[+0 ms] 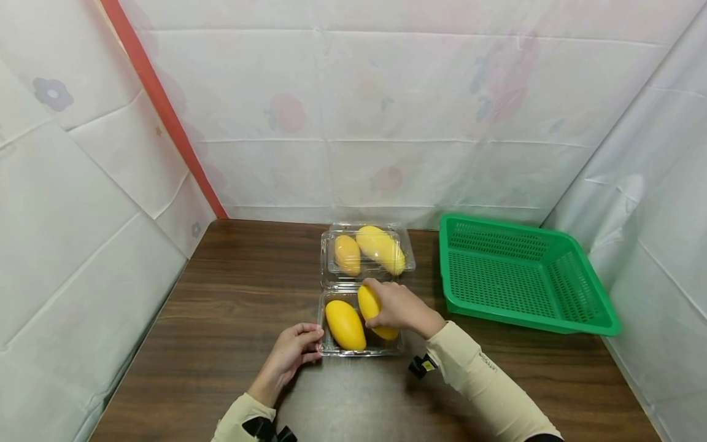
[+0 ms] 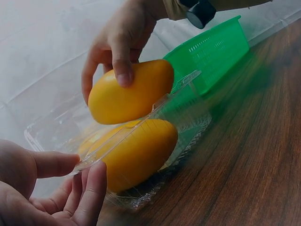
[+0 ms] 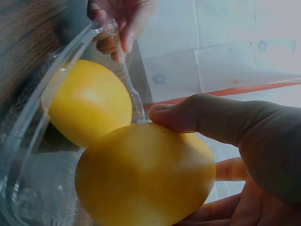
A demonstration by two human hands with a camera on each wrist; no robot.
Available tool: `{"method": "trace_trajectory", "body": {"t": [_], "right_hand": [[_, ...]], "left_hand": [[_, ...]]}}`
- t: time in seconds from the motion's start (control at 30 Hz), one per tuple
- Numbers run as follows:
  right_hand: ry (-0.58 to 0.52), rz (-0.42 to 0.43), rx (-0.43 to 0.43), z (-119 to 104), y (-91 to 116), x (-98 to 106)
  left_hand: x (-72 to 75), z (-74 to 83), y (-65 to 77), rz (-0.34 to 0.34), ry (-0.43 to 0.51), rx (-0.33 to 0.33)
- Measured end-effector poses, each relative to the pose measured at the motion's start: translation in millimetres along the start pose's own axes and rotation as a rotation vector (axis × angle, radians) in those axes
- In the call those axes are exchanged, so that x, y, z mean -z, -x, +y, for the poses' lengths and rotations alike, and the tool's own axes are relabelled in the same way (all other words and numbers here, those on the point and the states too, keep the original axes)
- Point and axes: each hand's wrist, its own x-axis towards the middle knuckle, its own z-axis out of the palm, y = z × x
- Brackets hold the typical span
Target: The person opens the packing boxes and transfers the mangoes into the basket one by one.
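My right hand (image 1: 397, 306) grips a yellow mango (image 3: 146, 176) over the right half of a clear plastic clamshell box (image 1: 361, 353). A second mango (image 1: 345, 325) lies in the left half of that box. With thumb and fingers, my left hand (image 1: 295, 350) pinches the box's rim at its front left corner; the left wrist view shows this pinch (image 2: 77, 162) closely. The box's see-through lid (image 1: 326, 279) is raised at the back. In the left wrist view, the gripped mango (image 2: 131, 92) is tilted above the rim, over the lying mango (image 2: 141, 155).
Behind the raised lid, more yellow mangoes (image 1: 372, 239) sit in another clear box (image 1: 410, 261). A green perforated basket (image 1: 530, 319) stands at the right on the brown wooden table (image 1: 232, 288). White patterned sheets (image 1: 386, 123) hang around the back and sides.
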Motion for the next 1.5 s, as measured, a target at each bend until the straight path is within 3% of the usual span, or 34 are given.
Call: {"method": "trace_trajectory", "body": {"t": [0.47,1.2,1.5], "right_hand": [[-0.022,0.020,-0.026,7,4,18],[0.031,0.037,-0.034,17,6,45],[0.012,0.006,-0.068,27,5,60]], "left_hand": [[-0.1,0.3,0.9,-0.002,0.005,0.000],[1.0,-1.1,0.5,-0.014,0.014,0.003],[0.0,1.3,2.1,-0.016,0.018,0.008]]}}
